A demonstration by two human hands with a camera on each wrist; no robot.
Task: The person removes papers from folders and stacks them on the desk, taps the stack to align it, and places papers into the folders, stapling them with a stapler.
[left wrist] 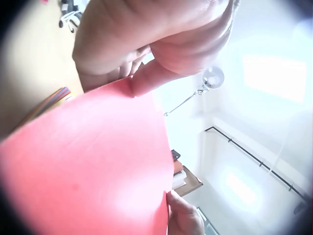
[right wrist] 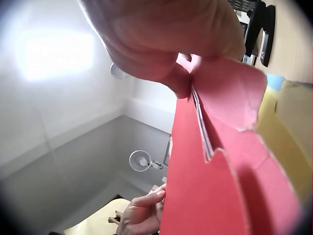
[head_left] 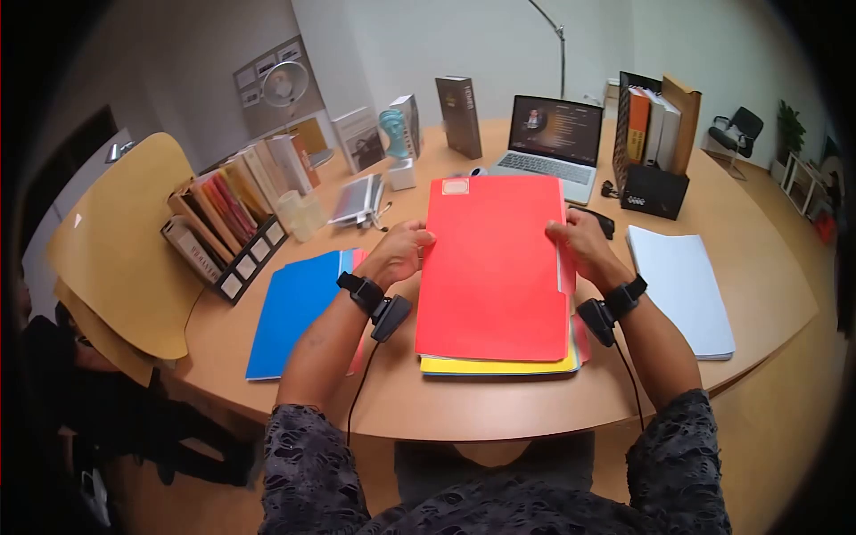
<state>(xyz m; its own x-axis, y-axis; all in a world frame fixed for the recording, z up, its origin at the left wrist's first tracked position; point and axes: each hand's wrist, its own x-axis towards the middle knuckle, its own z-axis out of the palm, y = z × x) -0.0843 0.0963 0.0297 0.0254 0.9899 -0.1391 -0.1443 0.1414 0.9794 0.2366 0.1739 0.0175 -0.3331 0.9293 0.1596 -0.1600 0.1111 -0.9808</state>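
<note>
A red folder [head_left: 495,267] with a small label at its top left is held up by both hands, above a stack with a yellow folder [head_left: 499,366] near the table's front edge. My left hand [head_left: 399,254] pinches its left edge, the thumb [left wrist: 151,78] on the front face. On the right edge my right hand [head_left: 590,245] grips it, thumb [right wrist: 178,83] in front. Papers [right wrist: 203,127] show between the red covers in the right wrist view. The fingers behind the folder are partly hidden.
Blue folders [head_left: 299,312] lie to the left, white sheets [head_left: 682,294] to the right. Behind stand a laptop [head_left: 548,143], a book holder [head_left: 655,192], a dark upright book [head_left: 459,116], a teal bust [head_left: 394,134] and a row of books [head_left: 214,214].
</note>
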